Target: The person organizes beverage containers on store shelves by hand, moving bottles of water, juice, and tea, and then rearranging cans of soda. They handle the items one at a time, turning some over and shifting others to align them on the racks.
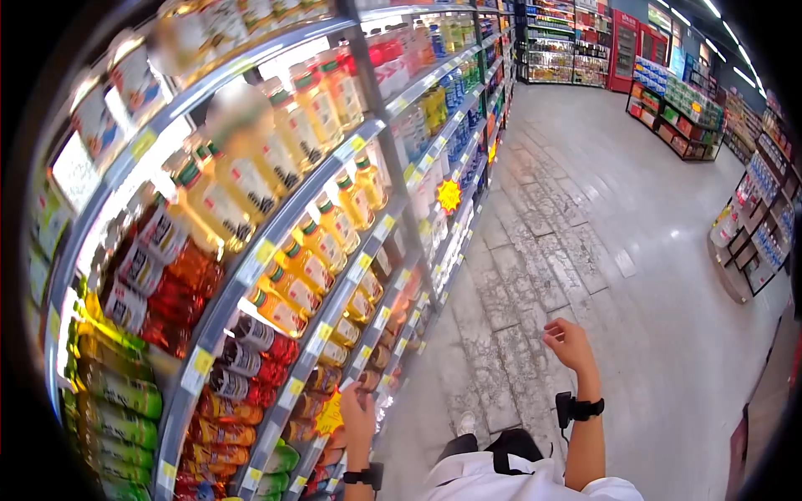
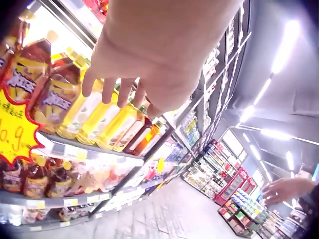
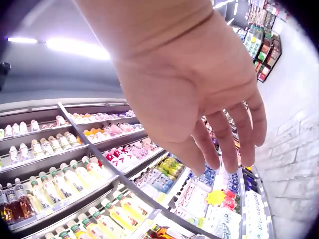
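My left hand [image 1: 359,415] hangs beside the lower shelves with its fingers loosely bent, holding nothing. Nearest to it in the head view are a yellow starburst price sign [image 1: 331,412] and small brown drink bottles [image 1: 324,380]. In the left wrist view, yellow juice bottles [image 2: 99,119] appear just past the fingertips, with brown bottles [image 2: 56,97] to their left. Out over the aisle, my right hand [image 1: 571,344] is raised, relaxed and holding nothing. Its fingers [image 3: 227,149] point downward in the right wrist view, overlapping shelves in the distance.
A long drink shelf [image 1: 251,265] runs along my left. Tiled floor [image 1: 543,259] stretches ahead, worn and patchy in the middle. Red fridges [image 1: 622,52] stand at the far end, a display stand [image 1: 681,138] before them, and another rack [image 1: 746,230] stands at the right.
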The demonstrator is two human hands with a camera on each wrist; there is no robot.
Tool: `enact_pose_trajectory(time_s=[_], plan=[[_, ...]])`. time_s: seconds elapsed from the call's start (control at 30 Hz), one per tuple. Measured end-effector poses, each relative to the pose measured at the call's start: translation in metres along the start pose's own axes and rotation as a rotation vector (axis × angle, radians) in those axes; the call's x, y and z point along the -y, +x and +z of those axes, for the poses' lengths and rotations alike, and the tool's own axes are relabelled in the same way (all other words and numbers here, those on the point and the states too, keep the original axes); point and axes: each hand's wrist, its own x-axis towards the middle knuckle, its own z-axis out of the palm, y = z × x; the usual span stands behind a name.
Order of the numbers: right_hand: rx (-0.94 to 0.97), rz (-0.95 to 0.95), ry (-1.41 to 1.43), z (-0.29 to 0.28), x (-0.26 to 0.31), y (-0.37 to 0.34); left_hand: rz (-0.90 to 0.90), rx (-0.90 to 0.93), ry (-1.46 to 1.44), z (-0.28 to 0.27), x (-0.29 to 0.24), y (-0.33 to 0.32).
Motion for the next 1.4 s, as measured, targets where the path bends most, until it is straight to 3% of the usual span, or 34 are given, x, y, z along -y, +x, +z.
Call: enact_pose_trajectory(time_s=[0.13,0.23,0.4,0.47,0.57,0.73,0.8,1.0,1.07,1.23,1.3,1.33,1.4], plan=[[0.053,0.008,0.063,-0.015,-0.028,0.048,0.113,0.044,0.003,0.042,-0.054,0.042],[0.000,-0.020,0.125,-0.022,-0.039,0.093,0.045,0.173,0.031,0.087,-0.070,0.063],[0.054,-0.058,0.212,-0.059,-0.072,0.167,0.037,0.170,0.074,0.161,-0.067,0.059],[0.055,-0.088,0.255,-0.080,-0.102,0.202,-0.111,0.310,0.148,0.182,-0.068,0.049],[0.008,-0.044,0.297,-0.091,-0.156,0.259,-0.195,0.219,0.136,0.215,-0.067,0.034],[0.015,-0.080,0.166,-0.090,-0.165,0.322,-0.270,0.141,0.198,0.242,-0.107,0.028],[0.155,-0.133,0.305,-0.066,-0.174,0.347,-0.288,0.099,0.220,0.244,-0.120,0.041],[0.295,-0.205,0.203,-0.051,-0.125,0.411,-0.290,-0.048,0.168,0.244,-0.149,0.147],[0.335,-0.230,0.226,-0.047,-0.101,0.428,-0.383,-0.049,0.162,0.243,-0.165,0.196],[0.420,-0.343,0.143,-0.021,-0.006,0.479,-0.224,-0.163,0.005,0.258,-0.200,0.313],[0.361,-0.446,0.160,0.005,0.022,0.503,-0.053,-0.270,0.013,0.267,-0.213,0.354],[0.386,-0.426,0.150,0.018,0.037,0.511,-0.103,-0.164,-0.097,0.268,-0.219,0.372],[0.307,-0.504,0.193,0.037,0.071,0.529,0.038,-0.198,0.008,0.277,-0.222,0.401]])
